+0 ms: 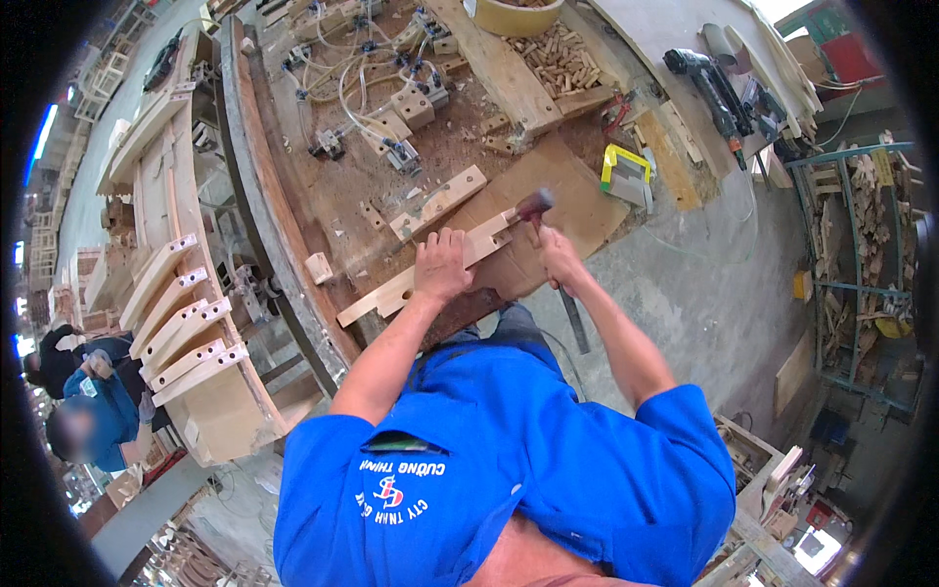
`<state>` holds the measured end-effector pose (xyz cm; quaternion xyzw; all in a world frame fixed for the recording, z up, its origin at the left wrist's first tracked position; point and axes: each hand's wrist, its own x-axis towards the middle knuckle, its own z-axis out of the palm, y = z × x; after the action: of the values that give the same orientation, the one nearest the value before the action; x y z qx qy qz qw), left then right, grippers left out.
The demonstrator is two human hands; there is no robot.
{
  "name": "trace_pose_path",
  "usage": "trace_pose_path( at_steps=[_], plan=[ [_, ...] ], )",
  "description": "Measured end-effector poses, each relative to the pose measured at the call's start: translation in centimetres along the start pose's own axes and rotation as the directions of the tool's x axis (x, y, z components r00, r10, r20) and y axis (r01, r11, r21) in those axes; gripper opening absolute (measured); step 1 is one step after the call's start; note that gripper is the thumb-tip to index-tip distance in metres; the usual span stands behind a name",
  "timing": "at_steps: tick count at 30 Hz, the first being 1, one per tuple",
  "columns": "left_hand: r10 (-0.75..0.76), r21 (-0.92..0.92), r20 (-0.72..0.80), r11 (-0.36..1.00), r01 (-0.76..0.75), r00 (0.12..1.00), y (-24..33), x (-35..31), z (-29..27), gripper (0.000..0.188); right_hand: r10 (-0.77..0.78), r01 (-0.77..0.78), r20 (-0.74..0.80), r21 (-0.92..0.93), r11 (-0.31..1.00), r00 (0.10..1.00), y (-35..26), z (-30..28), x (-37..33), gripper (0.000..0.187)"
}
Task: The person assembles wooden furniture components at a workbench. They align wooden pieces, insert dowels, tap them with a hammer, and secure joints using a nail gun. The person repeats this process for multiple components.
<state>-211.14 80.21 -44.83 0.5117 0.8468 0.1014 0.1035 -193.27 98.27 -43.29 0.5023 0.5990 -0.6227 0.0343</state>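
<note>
My left hand (pixel 445 262) lies over a long pale wooden piece (pixel 395 292) with notched ends and a slot, its fingers bent across the wood and holding it on the bench. In my right hand (pixel 560 260) is a hammer (pixel 576 321), gripped partway along its dark handle. The hammer's reddish-brown head (pixel 535 203) is at the far right end of the piece; I cannot tell whether it touches the wood. Under that end spreads a flat sheet of brown cardboard (pixel 572 181). A shorter wooden strip (pixel 438 203) rests just beyond my left hand.
Pneumatic clamps with hoses (pixel 377 88) sit at the far side. A pile of wooden dowels (pixel 559 61) lies near a yellowish tub (pixel 515 18). At right are a yellow-edged frame (pixel 626 171) and a black nail gun (pixel 712 93). Curved wooden parts (pixel 176 313) stand left, near another person (pixel 108 391).
</note>
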Motion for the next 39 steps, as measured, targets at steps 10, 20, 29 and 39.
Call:
trace_pose_path(
  at_steps=[10,20,29,39],
  plan=[
    [0.000,-0.002,-0.048,1.000,0.000,0.999,-0.3,-0.2,0.2,0.069,-0.077,0.076,-0.001,0.094,0.993,0.997,-1.5,-1.3,0.7,0.040],
    [-0.157,-0.364,-0.095,0.925,0.113,0.983,-0.3,3.6,-6.8,0.063,-0.401,0.120,-0.171,-0.787,0.605,0.900,-3.2,-7.5,6.3,0.048],
    [-0.222,-0.723,-0.346,0.683,-0.109,0.912,0.8,7.6,-15.7,0.077,-0.719,0.630,0.283,0.349,0.694,0.635,-17.5,5.9,0.6,0.072],
    [-0.143,-0.926,0.013,0.373,0.066,0.990,-4.2,4.7,-19.5,0.043,-0.871,0.857,0.062,0.158,0.491,0.487,-23.9,2.8,-2.1,0.048]
  ],
)
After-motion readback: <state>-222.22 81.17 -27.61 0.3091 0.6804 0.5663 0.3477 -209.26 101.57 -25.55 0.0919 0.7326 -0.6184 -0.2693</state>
